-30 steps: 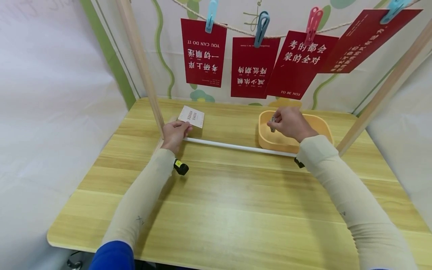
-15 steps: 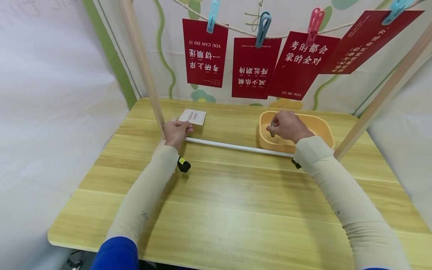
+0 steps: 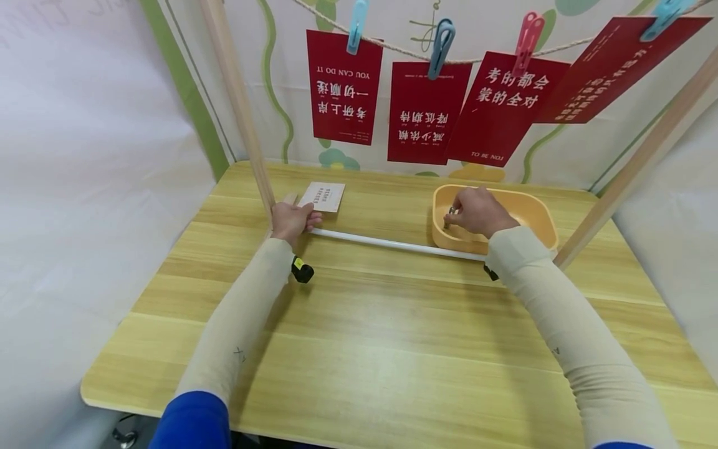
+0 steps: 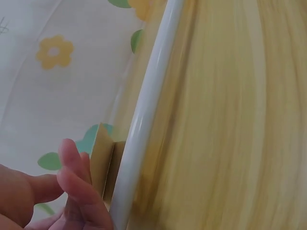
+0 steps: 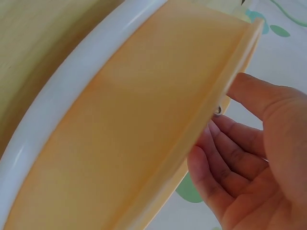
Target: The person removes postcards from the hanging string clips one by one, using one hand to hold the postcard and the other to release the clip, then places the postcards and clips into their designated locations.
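My left hand point(image 3: 291, 221) is beside the left wooden post, holding a pale printed card point(image 3: 324, 197) by its near left corner. In the left wrist view, the thumb and fingers point(image 4: 76, 165) meet at the edge of this tan-looking card point(image 4: 101, 158). At the right, my right hand point(image 3: 479, 211) is over a yellow plastic basin point(image 3: 535, 209), pinching a small silvery metal clip point(image 3: 450, 218) between thumb and fingertips. Only a tiny metal loop point(image 5: 218, 110) of the clip shows in the right wrist view; the basin's rim hides the rest.
A white rod point(image 3: 387, 241) runs low between the left post point(image 3: 241, 106) and the right post point(image 3: 639, 159), in front of the basin. Above, several red cards point(image 3: 344, 87) hang from a rope point(image 3: 387, 45) by plastic clothespins point(image 3: 442, 48). The wooden table point(image 3: 364, 349) extends toward me.
The pale card has tilted and turned slightly in my left hand. My right hand has moved a little lower over the basin, with the clip still in its fingertips.
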### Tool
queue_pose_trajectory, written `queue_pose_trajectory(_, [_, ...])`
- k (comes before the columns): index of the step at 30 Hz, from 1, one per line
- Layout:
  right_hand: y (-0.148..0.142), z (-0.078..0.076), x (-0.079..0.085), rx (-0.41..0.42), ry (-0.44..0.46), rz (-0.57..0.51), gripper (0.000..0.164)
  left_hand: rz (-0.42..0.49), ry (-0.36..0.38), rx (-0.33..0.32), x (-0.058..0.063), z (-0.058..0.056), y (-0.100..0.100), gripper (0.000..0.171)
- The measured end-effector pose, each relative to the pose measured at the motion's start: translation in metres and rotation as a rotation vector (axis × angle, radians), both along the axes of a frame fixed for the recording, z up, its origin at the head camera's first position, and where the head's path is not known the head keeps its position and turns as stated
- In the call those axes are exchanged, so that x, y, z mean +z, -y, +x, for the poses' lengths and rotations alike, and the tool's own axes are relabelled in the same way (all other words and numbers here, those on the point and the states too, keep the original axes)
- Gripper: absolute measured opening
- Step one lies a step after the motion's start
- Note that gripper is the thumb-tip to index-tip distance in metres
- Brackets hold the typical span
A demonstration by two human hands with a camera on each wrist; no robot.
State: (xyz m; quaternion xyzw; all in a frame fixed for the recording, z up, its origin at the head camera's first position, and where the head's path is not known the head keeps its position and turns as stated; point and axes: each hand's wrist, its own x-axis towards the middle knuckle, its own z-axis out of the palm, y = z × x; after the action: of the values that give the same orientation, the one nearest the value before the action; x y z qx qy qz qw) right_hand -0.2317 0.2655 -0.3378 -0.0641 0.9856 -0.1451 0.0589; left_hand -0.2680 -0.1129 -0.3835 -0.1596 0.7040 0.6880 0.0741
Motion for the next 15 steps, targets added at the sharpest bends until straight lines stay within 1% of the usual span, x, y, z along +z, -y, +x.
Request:
queue_pose_trajectory(3, [-0.0012, 0.0, -0.0005, 0.004, 0.0, 0.001, 0.023, -0.008, 0.014, -0.015, 0.0008, 0.0008, 0.0019, 0.034])
queue_pose_trajectory(7, [-0.0018, 0.0004, -0.0002, 0.01, -0.001, 0.013, 0.022, -0.029, 0.005, -0.07, 0.0021, 0.0042, 0.0038, 0.037])
queue_pose_trajectory(10, [-0.0002, 0.0008, 0.0007, 0.01, -0.001, 0.018, 0.023, -0.049, -0.014, -0.113, 0.0025, 0.0061, 0.0051, 0.039])
queue_pose_trajectory(15, [0.003, 0.0, 0.0022, 0.008, -0.004, 0.016, 0.028, -0.074, -0.043, -0.136, 0.0031, 0.008, 0.0037, 0.038])
